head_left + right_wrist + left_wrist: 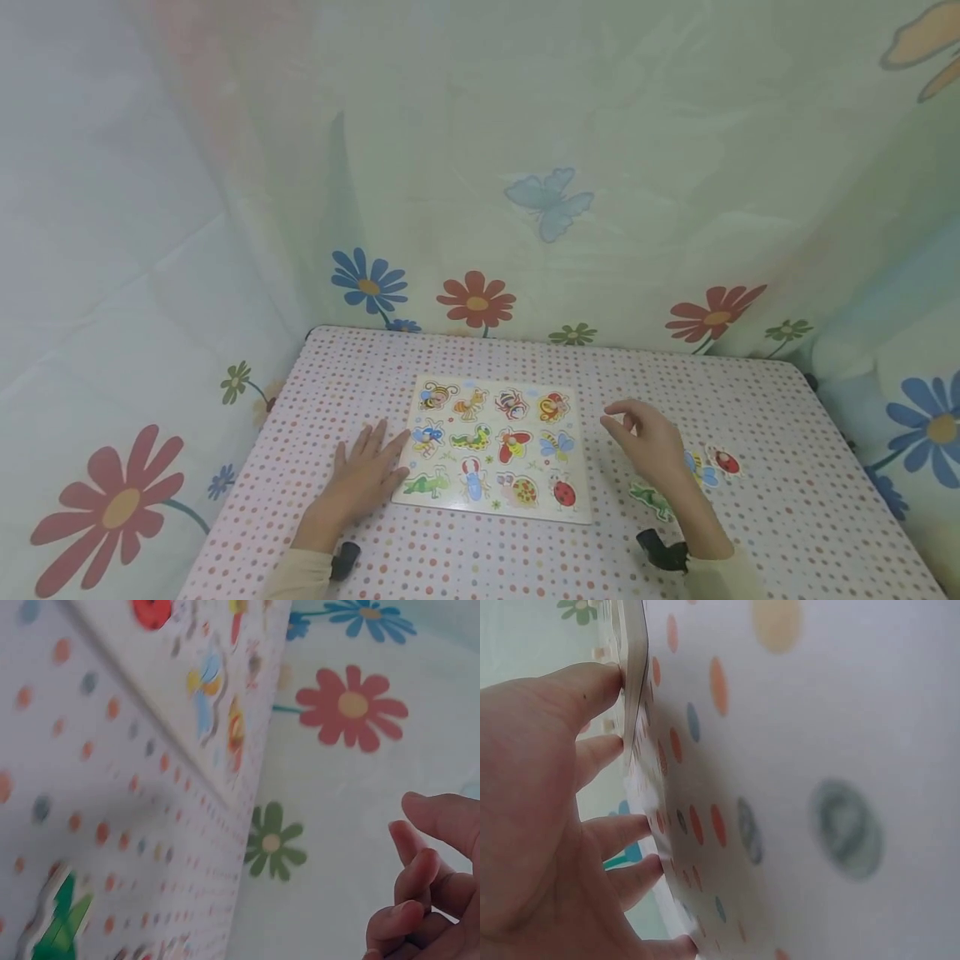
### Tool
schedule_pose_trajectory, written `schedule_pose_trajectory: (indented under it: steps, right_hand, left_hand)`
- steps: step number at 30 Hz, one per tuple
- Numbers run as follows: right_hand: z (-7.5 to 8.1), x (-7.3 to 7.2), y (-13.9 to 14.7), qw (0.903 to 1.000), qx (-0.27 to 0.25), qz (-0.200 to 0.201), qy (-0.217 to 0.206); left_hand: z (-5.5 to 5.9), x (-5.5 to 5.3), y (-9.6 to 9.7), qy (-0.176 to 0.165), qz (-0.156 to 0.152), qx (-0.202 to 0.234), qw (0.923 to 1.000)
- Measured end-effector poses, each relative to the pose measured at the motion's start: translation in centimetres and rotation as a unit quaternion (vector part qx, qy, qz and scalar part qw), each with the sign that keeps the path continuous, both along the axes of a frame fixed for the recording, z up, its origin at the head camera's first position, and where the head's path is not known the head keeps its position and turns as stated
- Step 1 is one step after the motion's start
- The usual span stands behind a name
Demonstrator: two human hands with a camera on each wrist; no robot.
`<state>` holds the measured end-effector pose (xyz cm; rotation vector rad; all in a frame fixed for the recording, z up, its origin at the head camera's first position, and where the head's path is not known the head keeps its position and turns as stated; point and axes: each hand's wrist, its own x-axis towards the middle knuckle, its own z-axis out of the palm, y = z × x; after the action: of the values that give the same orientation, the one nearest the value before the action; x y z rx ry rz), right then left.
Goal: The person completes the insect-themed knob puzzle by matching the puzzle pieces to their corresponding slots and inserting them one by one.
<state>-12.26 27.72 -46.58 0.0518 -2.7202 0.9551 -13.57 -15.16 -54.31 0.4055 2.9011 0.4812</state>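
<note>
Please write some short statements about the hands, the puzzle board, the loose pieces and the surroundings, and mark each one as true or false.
1. The left hand touches the left edge of the puzzle board. True.
2. The right hand is holding something. False: it holds nothing.
3. A loose ladybug piece and a loose green grasshopper piece lie on the tablecloth. True.
4. Both these pieces lie left of the board. False: both lie to its right.
5. The backdrop shows a light-blue butterfly. True.
6. The tablecloth is striped. False: it is dotted.
</note>
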Motion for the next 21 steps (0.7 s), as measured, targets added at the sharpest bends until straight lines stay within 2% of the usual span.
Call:
schedule_pose_trajectory:
  steps: [7, 12, 16, 21]
  right_hand:
    - [-1.3, 1.2, 3.5, 0.9991, 0.000, -0.036, 0.022]
    - [-2.4, 1.8, 5.6, 0.9977, 0.020, -0.060, 0.024]
    - [-3.2, 2.3, 7.2, 0.9950, 0.035, -0.094, 0.010]
    - [-3.9, 2.8, 8.9, 0.9900, 0.033, -0.131, -0.039]
  left_hand:
    - [-0.1, 0.0, 0.0, 0.002, 0.002, -0.002, 1.0000]
    - [-0.1, 0.0, 0.0, 0.003, 0.001, 0.004, 1.0000]
    - [0.1, 0.0, 0.0, 0.002, 0.001, 0.007, 1.0000]
    - [0.0, 0.0, -0.1, 0.006, -0.001, 0.003, 1.0000]
